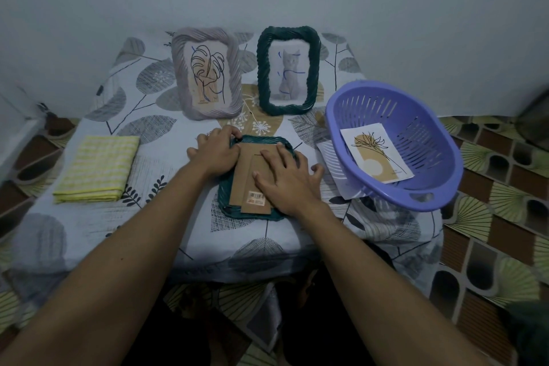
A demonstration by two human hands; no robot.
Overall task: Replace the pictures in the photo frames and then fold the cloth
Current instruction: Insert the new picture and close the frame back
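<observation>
The teal frame [256, 140] is gripped at 11 o'clock by the left hand [215, 153]. Its cardboard back [245, 169] is pressed by the flat right hand [286, 181].

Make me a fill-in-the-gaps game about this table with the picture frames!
1. The standing green frame shows a ____.
2. The flower picture lies in the ____ basket.
3. The cloth is folded, with stripes of white and ____.
4. The left hand holds and the right hand presses the flat frame, which lies face ____.

Missing words: cat, purple, yellow, down.
</observation>
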